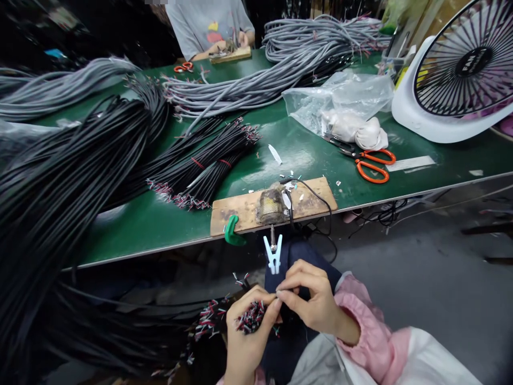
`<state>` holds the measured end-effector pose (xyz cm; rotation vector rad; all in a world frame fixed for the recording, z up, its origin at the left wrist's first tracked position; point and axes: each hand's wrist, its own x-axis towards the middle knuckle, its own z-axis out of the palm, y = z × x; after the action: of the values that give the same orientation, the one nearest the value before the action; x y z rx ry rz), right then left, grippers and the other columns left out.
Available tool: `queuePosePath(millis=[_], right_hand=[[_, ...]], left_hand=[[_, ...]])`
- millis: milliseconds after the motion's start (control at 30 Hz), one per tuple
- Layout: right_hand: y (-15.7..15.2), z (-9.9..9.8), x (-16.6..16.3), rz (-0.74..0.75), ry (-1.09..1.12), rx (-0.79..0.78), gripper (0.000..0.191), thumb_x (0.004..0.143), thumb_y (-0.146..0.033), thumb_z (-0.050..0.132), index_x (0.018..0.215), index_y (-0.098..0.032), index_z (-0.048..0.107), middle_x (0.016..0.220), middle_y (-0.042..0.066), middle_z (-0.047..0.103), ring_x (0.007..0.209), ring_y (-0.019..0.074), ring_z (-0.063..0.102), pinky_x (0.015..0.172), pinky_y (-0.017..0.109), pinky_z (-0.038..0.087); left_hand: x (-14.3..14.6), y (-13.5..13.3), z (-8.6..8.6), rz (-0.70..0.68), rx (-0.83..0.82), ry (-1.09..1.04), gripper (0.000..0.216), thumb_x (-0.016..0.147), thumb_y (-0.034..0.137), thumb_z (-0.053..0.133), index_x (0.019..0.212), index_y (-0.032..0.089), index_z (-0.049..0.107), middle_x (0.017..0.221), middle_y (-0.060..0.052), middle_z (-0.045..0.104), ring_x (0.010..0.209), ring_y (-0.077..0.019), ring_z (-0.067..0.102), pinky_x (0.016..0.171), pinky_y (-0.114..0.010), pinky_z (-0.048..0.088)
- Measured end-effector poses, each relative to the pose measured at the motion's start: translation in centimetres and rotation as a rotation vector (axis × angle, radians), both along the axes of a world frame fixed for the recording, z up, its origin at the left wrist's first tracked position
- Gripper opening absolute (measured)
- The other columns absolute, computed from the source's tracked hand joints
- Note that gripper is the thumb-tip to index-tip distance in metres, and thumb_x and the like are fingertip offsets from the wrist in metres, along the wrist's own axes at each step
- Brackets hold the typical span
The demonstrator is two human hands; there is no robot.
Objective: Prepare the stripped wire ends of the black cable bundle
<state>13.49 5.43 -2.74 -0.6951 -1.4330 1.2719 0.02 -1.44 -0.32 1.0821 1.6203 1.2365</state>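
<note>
My left hand (249,334) is closed around a bundle of thin black cables (250,317), whose stripped red, white and black wire ends stick up between thumb and fingers. The thumb and fingertips of my right hand (311,299) are pinched together, meeting the left fingertips; what they grip is too small to make out. Just above the hands, a light blue clothespin (273,254) hangs on a metal tip projecting from a worn block (271,206) on a wooden board (240,209). Beside it, a green clamp (233,232) grips the board's front edge.
Black cable bundles (208,163) and grey cables (236,91) cover the left and back of the green table (256,182). Orange-handled scissors (374,163), a plastic bag (340,99) and a white fan (420,115) stand right. A person (212,27) works opposite. Black cables (120,326) hang down at left.
</note>
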Motion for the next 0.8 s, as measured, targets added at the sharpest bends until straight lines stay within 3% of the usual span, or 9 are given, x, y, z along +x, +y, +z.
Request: queuePosePath(millis=[200,367,500,667,733,800], right_hand=[[0.1,-0.7,0.0,0.122,0.076,-0.159,0.019,0.088,-0.034,0.076,0.092,-0.016,0.080,0.077,0.006,0.067,0.062,0.0136,0.058,0.057,0.025,0.048],[0.1,-1.2,-0.4,0.068,0.065,-0.163,0.031,0.089,-0.042,0.076,0.072,-0.016,0.074,0.066,0.003,0.064,0.060,0.0144,0.058,0.055,0.025,0.046],[0.0,-1.3,-1.0,-0.126,-0.002,0.029,0.028,0.096,-0.036,0.068,0.076,-0.018,0.071,0.067,0.003,0.063,0.061,0.0150,0.057,0.055,0.026,0.046],[-0.1,-1.8,-1.1,-0.347,-0.218,0.526,0.017,0.101,-0.017,0.056,0.093,-0.017,0.070,0.071,0.005,0.065,0.061,0.0166,0.054,0.059,0.031,0.047],[0.1,-1.9,-0.9,-0.339,-0.227,0.581,0.015,0.100,-0.015,0.056,0.095,-0.017,0.070,0.071,0.005,0.065,0.061,0.0168,0.055,0.059,0.031,0.047],[0.4,-1.9,-0.8,-0.256,-0.143,0.487,0.015,0.101,-0.019,0.057,0.094,-0.017,0.071,0.072,0.006,0.066,0.062,0.0169,0.057,0.059,0.031,0.048]], left_hand=[[0.1,0.3,-0.1,0.015,0.009,-0.101,0.028,0.086,0.028,0.074,0.061,0.019,0.067,0.054,0.003,0.059,0.052,-0.0139,0.054,0.059,-0.025,0.044],[0.5,0.3,-0.3,0.008,-0.008,-0.117,0.031,0.085,0.029,0.075,0.058,0.018,0.064,0.055,0.002,0.058,0.051,-0.0136,0.054,0.056,-0.025,0.043],[1.0,0.2,-0.6,0.077,-0.006,-0.077,0.030,0.086,0.029,0.074,0.059,0.018,0.065,0.055,0.002,0.059,0.051,-0.0132,0.055,0.056,-0.024,0.044],[0.9,0.2,-1.0,0.092,-0.004,-0.041,0.024,0.087,0.031,0.072,0.068,0.018,0.070,0.056,0.001,0.065,0.049,-0.0141,0.059,0.054,-0.024,0.047],[0.6,0.4,-0.9,0.060,-0.020,-0.091,0.022,0.086,0.033,0.073,0.070,0.018,0.071,0.054,0.002,0.065,0.046,-0.0144,0.059,0.051,-0.024,0.048],[0.3,0.5,-0.7,0.046,-0.040,-0.142,0.022,0.085,0.033,0.074,0.070,0.018,0.071,0.053,0.002,0.064,0.044,-0.0146,0.058,0.049,-0.024,0.047]])
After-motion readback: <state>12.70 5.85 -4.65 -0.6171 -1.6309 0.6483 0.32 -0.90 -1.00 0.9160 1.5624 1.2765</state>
